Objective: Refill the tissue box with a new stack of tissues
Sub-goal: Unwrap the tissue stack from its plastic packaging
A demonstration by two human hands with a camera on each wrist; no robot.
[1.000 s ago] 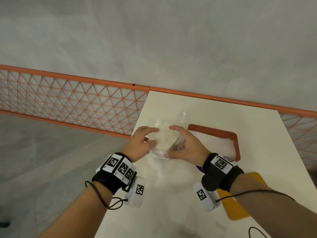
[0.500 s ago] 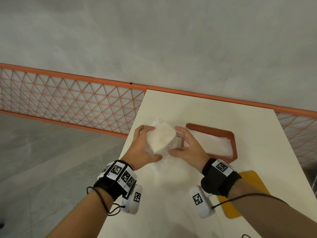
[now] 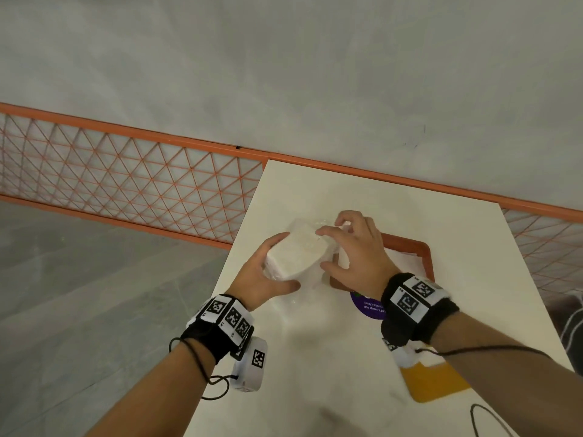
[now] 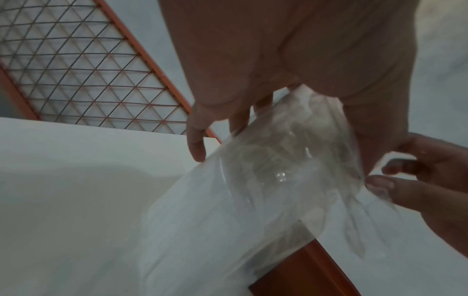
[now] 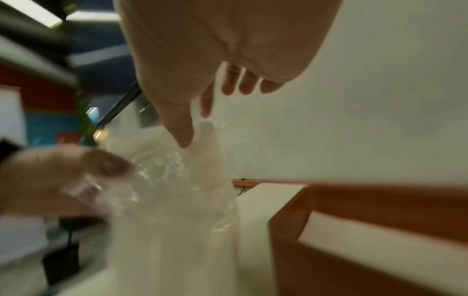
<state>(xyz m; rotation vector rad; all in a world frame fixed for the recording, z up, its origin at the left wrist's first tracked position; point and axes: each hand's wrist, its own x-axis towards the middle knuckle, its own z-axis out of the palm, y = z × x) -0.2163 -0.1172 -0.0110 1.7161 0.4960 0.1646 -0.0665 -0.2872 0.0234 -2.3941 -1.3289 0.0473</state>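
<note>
A white tissue stack [image 3: 299,252] in a clear plastic wrapper [image 4: 291,160] is held tilted just above the table. My left hand [image 3: 285,261] grips its left end, thumb at the near side and fingers at the far side. My right hand [image 3: 328,247] curls over the stack's right end, where thumb and forefinger [image 5: 182,130] pinch the loose wrapper [image 5: 177,190]. The orange tissue box [image 3: 410,247] stands open right behind my right hand, with white tissue inside it. Much of the box is hidden by that hand.
The white table [image 3: 347,373] has its left edge close under my left hand. An orange mesh railing [image 3: 126,184] runs behind it. A flat yellow lid [image 3: 438,381] lies at the front right, and a round purple sticker [image 3: 367,305] sits near my right wrist.
The stack has tipped up in my left hand. My right hand has moved from the stack's near right side up over its far end onto the wrapper.
</note>
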